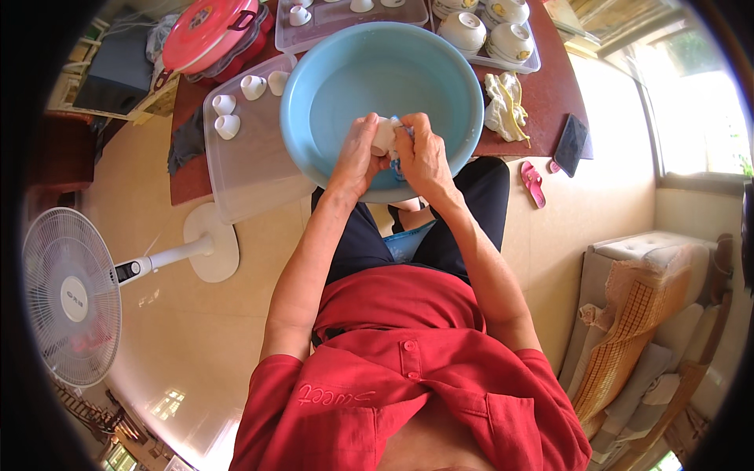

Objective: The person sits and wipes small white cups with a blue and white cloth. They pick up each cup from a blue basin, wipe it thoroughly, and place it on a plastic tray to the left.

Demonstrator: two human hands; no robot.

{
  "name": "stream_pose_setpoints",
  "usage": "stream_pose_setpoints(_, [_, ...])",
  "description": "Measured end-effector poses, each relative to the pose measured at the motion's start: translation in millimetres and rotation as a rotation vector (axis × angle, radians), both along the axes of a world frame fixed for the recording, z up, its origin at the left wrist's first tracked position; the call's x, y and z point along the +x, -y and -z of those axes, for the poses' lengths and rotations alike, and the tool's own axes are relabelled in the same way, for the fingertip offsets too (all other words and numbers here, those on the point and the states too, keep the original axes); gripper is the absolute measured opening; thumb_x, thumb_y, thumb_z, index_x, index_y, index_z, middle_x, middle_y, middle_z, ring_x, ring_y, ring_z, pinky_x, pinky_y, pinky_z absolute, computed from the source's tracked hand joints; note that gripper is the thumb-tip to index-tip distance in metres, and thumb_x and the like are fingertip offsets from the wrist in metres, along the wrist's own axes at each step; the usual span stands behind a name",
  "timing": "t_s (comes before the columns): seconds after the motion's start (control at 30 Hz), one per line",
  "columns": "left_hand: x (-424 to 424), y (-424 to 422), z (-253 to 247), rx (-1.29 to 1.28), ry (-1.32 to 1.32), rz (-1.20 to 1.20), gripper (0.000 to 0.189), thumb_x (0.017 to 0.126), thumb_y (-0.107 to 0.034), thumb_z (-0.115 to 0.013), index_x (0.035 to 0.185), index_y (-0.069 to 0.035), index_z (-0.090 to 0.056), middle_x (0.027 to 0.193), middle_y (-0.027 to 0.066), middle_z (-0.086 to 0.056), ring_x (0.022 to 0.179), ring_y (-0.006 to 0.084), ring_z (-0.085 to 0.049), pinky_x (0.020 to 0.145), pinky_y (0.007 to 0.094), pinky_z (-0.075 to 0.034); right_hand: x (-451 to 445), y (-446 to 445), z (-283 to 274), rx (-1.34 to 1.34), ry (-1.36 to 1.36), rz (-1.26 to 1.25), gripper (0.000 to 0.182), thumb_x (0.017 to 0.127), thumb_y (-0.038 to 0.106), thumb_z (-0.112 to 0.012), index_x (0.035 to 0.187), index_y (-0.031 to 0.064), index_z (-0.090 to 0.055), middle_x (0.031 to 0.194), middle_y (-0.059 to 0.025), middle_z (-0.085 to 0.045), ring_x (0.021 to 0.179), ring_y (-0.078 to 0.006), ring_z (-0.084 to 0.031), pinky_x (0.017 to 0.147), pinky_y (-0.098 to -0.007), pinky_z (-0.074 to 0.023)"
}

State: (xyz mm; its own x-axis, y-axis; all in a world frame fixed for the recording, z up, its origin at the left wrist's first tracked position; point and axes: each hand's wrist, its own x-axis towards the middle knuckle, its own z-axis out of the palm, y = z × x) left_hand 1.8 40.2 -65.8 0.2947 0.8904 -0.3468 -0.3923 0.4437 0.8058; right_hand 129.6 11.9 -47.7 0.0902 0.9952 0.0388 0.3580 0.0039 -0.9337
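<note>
Over the near side of a light blue plastic basin (347,76), my left hand (355,159) grips a small white cup (384,140). A blue-and-white cloth (396,166) is pinched in my right hand (425,154) and pressed against the cup, partly inside its mouth as far as I can tell. My fingers cover much of both. On the left, a translucent plastic lid or tray (253,153) carries several small white cups (227,126).
Patterned bowls (463,33) stand upside down in a tray at the back right. A crumpled cloth (504,106) and a phone (570,145) lie right of the basin. A red lidded container (206,29) is at back left. A standing fan (73,297) stands on the floor.
</note>
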Motion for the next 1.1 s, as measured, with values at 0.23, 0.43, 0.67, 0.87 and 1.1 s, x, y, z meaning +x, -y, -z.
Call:
stream_pose_setpoints(0.23, [-3,-4,6,-0.144,0.204,-0.040,0.030,0.094,-0.039,-0.044,0.102,-0.011,-0.051,0.091,0.0033,-0.056,0.078,0.0140,-0.056,0.060,0.0263,-0.046,3,-11,14,0.548,0.138,-0.142,0.017,0.087,0.010,-0.051,0.101,0.0014,-0.047,0.069,-0.0188,-0.059,0.061,-0.0288,-0.061,0.055,-0.0352,-0.0475])
stream_pose_setpoints(0.43, [1,-2,1,-0.088,0.167,-0.106,0.033,0.093,-0.040,-0.049,0.103,-0.009,-0.051,0.086,0.0034,-0.055,0.074,0.0146,-0.056,0.059,0.0285,-0.047,6,-5,-1,-0.034,-0.167,-0.007,0.017,0.087,0.015,-0.053,0.098,0.0030,-0.047,0.079,-0.0173,-0.059,0.075,-0.0241,-0.060,0.065,-0.0325,-0.0466])
stream_pose_setpoints(0.67, [-1,0,-8,-0.061,0.015,-0.008,0.038,0.090,-0.042,-0.053,0.107,-0.008,-0.049,0.087,0.0033,-0.055,0.073,0.0143,-0.057,0.059,0.0288,-0.047,16,-9,17,0.001,-0.232,-0.140,0.015,0.088,0.016,-0.054,0.096,0.0044,-0.050,0.078,-0.0059,-0.055,0.070,-0.0110,-0.051,0.061,-0.0269,-0.0431])
stream_pose_setpoints(0.87, [-4,0,-1,0.036,0.146,0.081,0.043,0.087,-0.025,-0.059,0.122,-0.008,-0.042,0.103,0.0049,-0.053,0.092,0.0156,-0.055,0.073,0.0312,-0.048,9,-10,7,0.011,-0.149,-0.068,0.016,0.085,0.017,-0.057,0.094,0.0048,-0.050,0.074,-0.0078,-0.053,0.068,-0.0148,-0.050,0.062,-0.0290,-0.0431])
stream_pose_setpoints(1.1, [-3,3,-3,0.031,0.151,-0.053,0.055,0.078,0.002,-0.064,0.127,-0.008,-0.042,0.113,0.0056,-0.053,0.101,0.0168,-0.055,0.077,0.0296,-0.049,14,-13,8,-0.047,-0.181,-0.043,0.019,0.087,0.018,-0.056,0.096,0.0026,-0.050,0.081,-0.0125,-0.057,0.072,-0.0182,-0.054,0.064,-0.0306,-0.0448])
